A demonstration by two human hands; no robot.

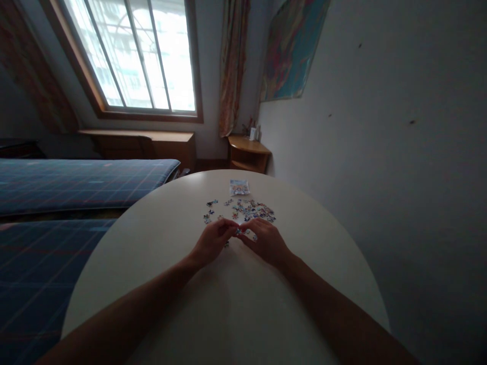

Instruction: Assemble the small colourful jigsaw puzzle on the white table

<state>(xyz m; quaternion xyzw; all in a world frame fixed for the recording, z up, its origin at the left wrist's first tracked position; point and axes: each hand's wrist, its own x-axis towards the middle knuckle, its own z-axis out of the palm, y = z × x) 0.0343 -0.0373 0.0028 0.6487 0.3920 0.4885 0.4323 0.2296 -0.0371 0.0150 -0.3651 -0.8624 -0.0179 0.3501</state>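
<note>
At the middle of the round table [323, 253], the left hand [213, 242] and right hand [267, 242] meet, both pinched on puzzle pieces [239, 231] just short of the loose pile [254, 209]; light, level pressure probably seats them best.

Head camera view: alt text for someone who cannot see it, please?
A person's left hand and right hand meet at the fingertips among scattered jigsaw pieces on a round white table. A small picture card lies beyond; a blue bed and window are behind.

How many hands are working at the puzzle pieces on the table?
2: the left hand and right hand, fingertips meeting over the puzzle pieces on the round table. None seem hidden.
</note>
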